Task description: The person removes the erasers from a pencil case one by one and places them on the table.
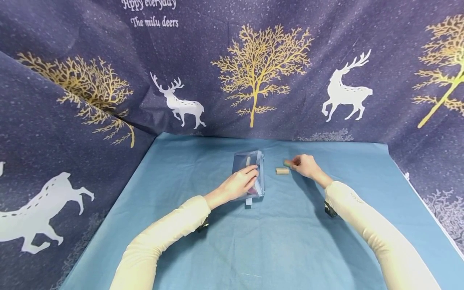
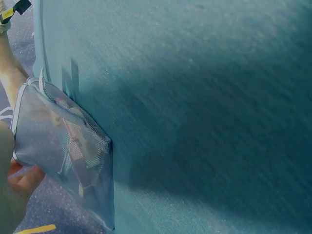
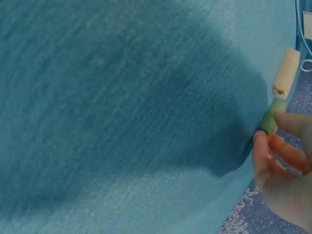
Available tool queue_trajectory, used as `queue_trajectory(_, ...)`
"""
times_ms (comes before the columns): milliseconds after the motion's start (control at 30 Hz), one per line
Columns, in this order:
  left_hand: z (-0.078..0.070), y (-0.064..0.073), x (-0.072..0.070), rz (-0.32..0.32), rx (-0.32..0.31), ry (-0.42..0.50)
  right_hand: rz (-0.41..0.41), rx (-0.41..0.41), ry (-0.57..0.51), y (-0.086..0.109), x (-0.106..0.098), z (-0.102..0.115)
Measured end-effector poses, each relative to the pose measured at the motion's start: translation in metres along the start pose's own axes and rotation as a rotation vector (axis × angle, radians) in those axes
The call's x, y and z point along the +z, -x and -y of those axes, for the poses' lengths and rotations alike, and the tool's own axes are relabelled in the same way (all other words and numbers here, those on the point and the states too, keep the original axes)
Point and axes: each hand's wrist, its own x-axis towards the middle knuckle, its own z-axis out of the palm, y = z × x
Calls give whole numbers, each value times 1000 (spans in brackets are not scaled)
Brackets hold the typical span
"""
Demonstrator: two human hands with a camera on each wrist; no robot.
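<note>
A see-through mesh zip pouch [image 1: 259, 183] lies on the blue cloth, with several items inside, one of them pinkish red in the left wrist view. My left hand [image 1: 241, 183] reaches over it from the left and grips it by the zipped edge; in the left wrist view, the fingers [image 2: 30, 181] bend at that edge. To the right, my right hand [image 1: 305, 166] pinches a small green cylinder [image 3: 271, 116] between thumb and fingertips, low over the cloth. A beige block [image 1: 282, 171] lies between the pouch and this hand, close to the cylinder's end.
Blue cloth [image 1: 232, 249] covers the table. A dark blue curtain [image 1: 290, 121] printed with deer and trees hangs along the back and left. A pale tag [image 1: 248, 201] sticks out at the pouch's near side.
</note>
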Motion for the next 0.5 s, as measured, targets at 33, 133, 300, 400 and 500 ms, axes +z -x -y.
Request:
queue_trajectory(33, 0, 0, 0, 1, -1, 1, -3, 3, 1, 0, 0, 0)
queue_trajectory(133, -1, 0, 0, 4, -8, 4, -21, 6, 7, 0, 1, 0)
queue_trajectory(300, -1, 1, 0, 19, -31, 13, -40, 13, 10, 1, 1, 1)
queue_trajectory(400, -2, 0, 0, 31, -39, 14, -55, 23, 17, 1, 1, 3)
queue_trajectory(500, -2, 0, -1, 35, -40, 13, -67, 30, 19, 1, 1, 4)
